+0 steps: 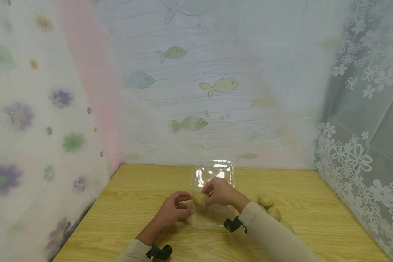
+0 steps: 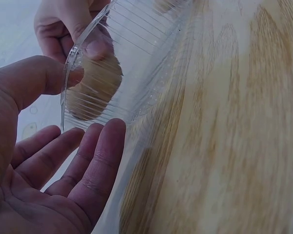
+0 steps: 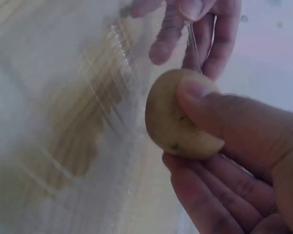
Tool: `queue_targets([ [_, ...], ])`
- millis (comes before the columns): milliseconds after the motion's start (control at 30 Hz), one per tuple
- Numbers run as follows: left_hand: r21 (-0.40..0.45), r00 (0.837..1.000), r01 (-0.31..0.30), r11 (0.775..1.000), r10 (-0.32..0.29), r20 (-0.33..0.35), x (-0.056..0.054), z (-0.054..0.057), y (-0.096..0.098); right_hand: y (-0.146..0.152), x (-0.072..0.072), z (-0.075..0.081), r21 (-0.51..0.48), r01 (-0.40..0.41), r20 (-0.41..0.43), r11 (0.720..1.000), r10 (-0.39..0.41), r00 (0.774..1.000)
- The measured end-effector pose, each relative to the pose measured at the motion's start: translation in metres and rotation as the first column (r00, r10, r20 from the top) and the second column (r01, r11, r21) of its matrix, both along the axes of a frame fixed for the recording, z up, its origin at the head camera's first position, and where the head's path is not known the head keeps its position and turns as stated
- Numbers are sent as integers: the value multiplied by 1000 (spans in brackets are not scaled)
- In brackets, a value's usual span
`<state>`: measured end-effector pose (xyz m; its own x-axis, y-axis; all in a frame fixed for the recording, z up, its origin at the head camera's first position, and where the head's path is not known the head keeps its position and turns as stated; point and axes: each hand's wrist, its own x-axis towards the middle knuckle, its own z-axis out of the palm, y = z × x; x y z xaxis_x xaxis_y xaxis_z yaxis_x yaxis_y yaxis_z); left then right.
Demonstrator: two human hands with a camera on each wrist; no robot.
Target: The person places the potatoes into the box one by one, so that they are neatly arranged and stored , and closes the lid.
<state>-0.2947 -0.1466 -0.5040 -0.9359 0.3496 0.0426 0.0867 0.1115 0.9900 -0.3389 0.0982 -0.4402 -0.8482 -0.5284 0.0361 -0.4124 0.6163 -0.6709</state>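
My right hand (image 1: 220, 191) grips a potato (image 3: 178, 117) between thumb and fingers, with small dark specks on its skin. In the head view that potato is over the near half of a clear plastic clamshell box (image 1: 206, 222), at its left side. The box's lid (image 1: 229, 174) stands raised behind. My left hand (image 1: 173, 209) is at the box's left edge; in the left wrist view its thumb (image 2: 49, 75) touches the rim while the fingers (image 2: 100, 170) extend loosely outside the ribbed wall. The right forearm hides part of the box.
Several more potatoes (image 1: 265, 200) lie on the wooden table (image 1: 134, 203) to the right of the box, partly behind the right sleeve (image 1: 268, 231). Curtains with fish (image 1: 222, 85) and flower prints surround the table at the back and sides.
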Motion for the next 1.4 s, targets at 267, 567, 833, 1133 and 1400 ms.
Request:
queue_targets([
  [267,-1,1000,-2,1000,2,-11,1,1,-1,-6,0,-8,59,-6,-58,998,10,998],
  [567,-10,1000,-10,1000,10,-8,0,-1,-2,-5,2,-13,31,24,-14,999,-24,1000],
  [833,-27,1000,-15,1000,14,-19,0,-1,-2,-3,4,-15,39,45,-26,998,-44,999],
  [1133,-26,1000,-12,1000,12,-11,-1,-1,-1,-3,8,-14,43,100,-36,994,-98,995],
  [1400,-34,1000,-9,999,9,-10,0,0,-2,-2,12,-14,41,127,-53,991,-124,991],
])
